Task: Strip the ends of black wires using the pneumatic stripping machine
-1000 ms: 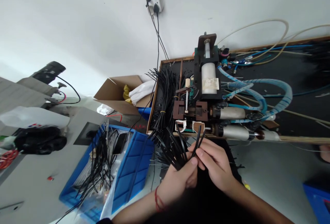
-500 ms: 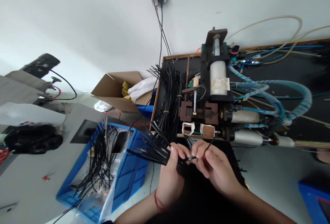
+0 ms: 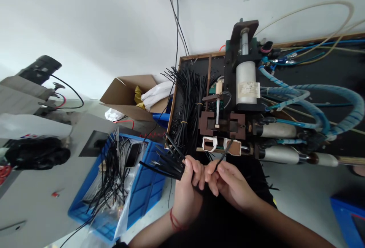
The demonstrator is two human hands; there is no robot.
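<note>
My left hand point(image 3: 188, 194), with a red string at the wrist, is closed round a bundle of short black cables point(image 3: 167, 162) that fans out to the left. My right hand point(image 3: 228, 183) pinches a single black cable point(image 3: 225, 152) whose tip points up at the front of a small bench machine point(image 3: 225, 124). The machine has brown jaws, a white cylinder point(image 3: 245, 82) and white-taped guides. The two hands almost touch, just below the machine's front edge.
A tied bunch of black cables point(image 3: 186, 103) lies on the black board left of the machine. Blue hoses point(image 3: 313, 103) curl to its right. A blue crate point(image 3: 142, 187) with loose cables sits lower left. A cardboard box point(image 3: 128, 96) stands behind it.
The bundle in my left hand swung from pointing up to pointing left. My right hand drew one cable out of it and raised its tip toward the machine.
</note>
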